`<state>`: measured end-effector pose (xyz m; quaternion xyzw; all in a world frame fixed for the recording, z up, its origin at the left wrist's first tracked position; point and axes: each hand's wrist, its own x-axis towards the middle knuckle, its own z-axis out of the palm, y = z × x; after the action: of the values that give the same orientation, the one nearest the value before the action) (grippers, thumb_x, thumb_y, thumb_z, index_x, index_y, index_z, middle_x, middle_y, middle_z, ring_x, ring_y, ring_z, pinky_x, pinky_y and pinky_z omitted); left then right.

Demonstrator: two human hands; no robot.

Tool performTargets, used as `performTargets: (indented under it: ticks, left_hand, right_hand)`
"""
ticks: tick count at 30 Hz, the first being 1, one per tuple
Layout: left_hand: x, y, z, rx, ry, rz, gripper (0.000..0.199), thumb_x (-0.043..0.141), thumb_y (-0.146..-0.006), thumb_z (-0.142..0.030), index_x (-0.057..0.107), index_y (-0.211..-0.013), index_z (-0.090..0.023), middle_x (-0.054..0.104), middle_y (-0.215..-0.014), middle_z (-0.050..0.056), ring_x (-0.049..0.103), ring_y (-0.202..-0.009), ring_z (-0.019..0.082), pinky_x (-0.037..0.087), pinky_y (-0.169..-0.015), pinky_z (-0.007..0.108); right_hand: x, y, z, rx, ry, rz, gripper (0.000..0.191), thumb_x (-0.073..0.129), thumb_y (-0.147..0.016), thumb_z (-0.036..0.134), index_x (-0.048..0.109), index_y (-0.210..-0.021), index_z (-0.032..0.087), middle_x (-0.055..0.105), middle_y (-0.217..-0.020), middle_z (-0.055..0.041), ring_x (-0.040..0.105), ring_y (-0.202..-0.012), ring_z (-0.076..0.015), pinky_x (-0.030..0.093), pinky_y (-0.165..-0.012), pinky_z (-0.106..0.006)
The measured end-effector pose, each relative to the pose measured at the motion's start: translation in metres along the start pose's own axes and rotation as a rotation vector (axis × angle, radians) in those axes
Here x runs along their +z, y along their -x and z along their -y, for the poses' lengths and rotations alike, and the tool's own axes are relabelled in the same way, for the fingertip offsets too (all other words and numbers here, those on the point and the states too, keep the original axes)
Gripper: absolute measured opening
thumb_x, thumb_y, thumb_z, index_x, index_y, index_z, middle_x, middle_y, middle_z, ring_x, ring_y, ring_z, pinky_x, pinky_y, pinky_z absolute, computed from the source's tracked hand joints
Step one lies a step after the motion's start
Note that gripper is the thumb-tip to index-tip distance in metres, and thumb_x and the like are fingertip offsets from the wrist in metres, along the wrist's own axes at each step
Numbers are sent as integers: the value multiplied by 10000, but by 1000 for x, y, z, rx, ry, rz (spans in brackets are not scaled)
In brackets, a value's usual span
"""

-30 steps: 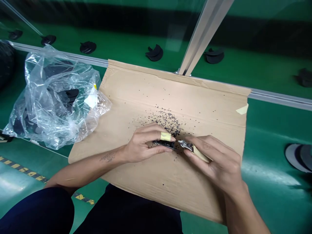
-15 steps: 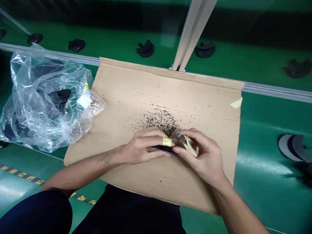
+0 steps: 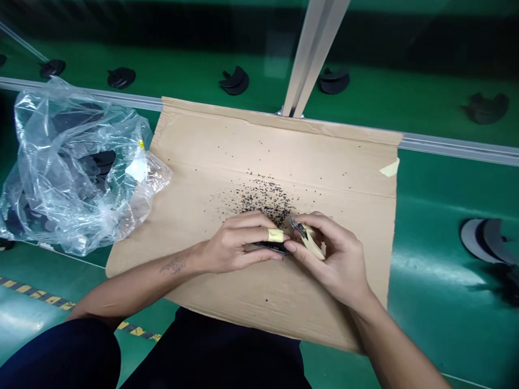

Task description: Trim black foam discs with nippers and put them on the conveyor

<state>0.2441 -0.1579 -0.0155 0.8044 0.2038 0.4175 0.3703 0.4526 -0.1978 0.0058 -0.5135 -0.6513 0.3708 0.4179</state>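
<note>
My left hand (image 3: 233,244) is closed on a thin black plastic part (image 3: 271,247), pinching it between thumb and fingers; yellow tape wraps one finger. In my right hand (image 3: 340,254) is a pair of nippers (image 3: 313,244) with pale yellow tape around the handles and metal jaws pointing up and left. My right thumb touches the right end of the black part. Most of that part is hidden by my fingers. Just beyond my hands, many tiny black scraps (image 3: 267,199) lie scattered on a sheet of cardboard (image 3: 324,313).
A clear plastic bag (image 3: 81,178) with black parts inside lies on the left. Several curved black parts (image 3: 234,81) sit on the green surface behind a metal rail (image 3: 466,151). A metal post (image 3: 312,59) rises at the back. More curved parts (image 3: 488,240) lie at the right.
The whole view has shifted slightly, so things appear a little further left. Both hands keep their grip, and the nippers stay close to the black part.
</note>
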Motion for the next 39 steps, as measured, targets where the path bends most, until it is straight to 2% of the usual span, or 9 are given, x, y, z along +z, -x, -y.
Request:
performTargets:
  ticks: [9,14,19,22,27,30,33,35,39]
  left_hand:
    - [-1,1,1,-48,-2,2,261,717,-922,-262,704,-1163,-163,729,-929,76,667,-832,143,554,-720,261]
    - [-3,-1,2,-111,-75,-111,222,746,-902,-316,737,-1073,-175,745,-886,57,661,-814,146,540,-750,289]
    - [-1,2,0,-274,87,-234,237,760,-888,-319,696,-1038,-147,739,-896,55,696,-808,130,574,-719,228]
    - [1,4,1,-248,90,-205,227,759,-880,-271,659,-1041,-146,729,-940,66,705,-891,151,596,-806,262]
    - [0,3,3,-31,-270,-37,219,653,-904,-140,674,-1122,-162,699,-1024,93,663,-925,179,581,-775,310]
    - [0,3,2,38,-387,-11,214,635,-908,-140,686,-1115,-162,698,-993,93,640,-858,183,562,-718,315]
    - [0,2,1,-8,-283,-30,208,643,-888,-117,690,-1089,-143,708,-993,98,659,-883,181,569,-743,305]
    - [-2,1,2,-124,-111,-34,202,655,-880,-107,694,-1075,-142,722,-987,87,685,-907,170,577,-784,289]
    - [-6,-2,3,-321,247,-32,171,691,-898,-161,699,-1068,-148,741,-1009,84,718,-945,165,591,-832,269]
  right_hand:
    - [-1,-1,-1,0,6,-28,171,708,-882,253,684,-1045,205,723,-905,-43,636,-690,-148,497,-574,-261]
    - [-1,0,-3,14,-59,-36,170,687,-884,211,675,-1053,212,732,-932,-35,677,-761,-157,545,-645,-258]
    - [0,1,-4,-22,-61,-8,224,716,-879,248,677,-1097,217,746,-969,-55,702,-802,-184,563,-643,-276]
    - [0,1,-6,-169,83,-58,230,676,-899,181,673,-1126,218,749,-990,-65,693,-795,-175,551,-635,-281]
    - [0,4,-11,-610,406,-66,302,660,-888,96,662,-1181,171,758,-983,-101,697,-843,-205,522,-661,-329]
    - [0,5,-10,-663,425,-23,293,628,-908,99,662,-1188,178,759,-953,-89,683,-790,-197,505,-621,-330]
    - [-6,3,-6,-592,255,8,349,676,-888,136,633,-1230,191,745,-988,-98,700,-844,-213,557,-664,-354]
    - [-13,0,-3,-511,186,-44,401,699,-857,96,630,-1232,221,738,-1014,-87,708,-871,-210,578,-691,-354]
    - [-25,-7,-3,-447,291,-119,380,689,-864,78,648,-1202,246,745,-1019,-77,704,-848,-206,575,-704,-351]
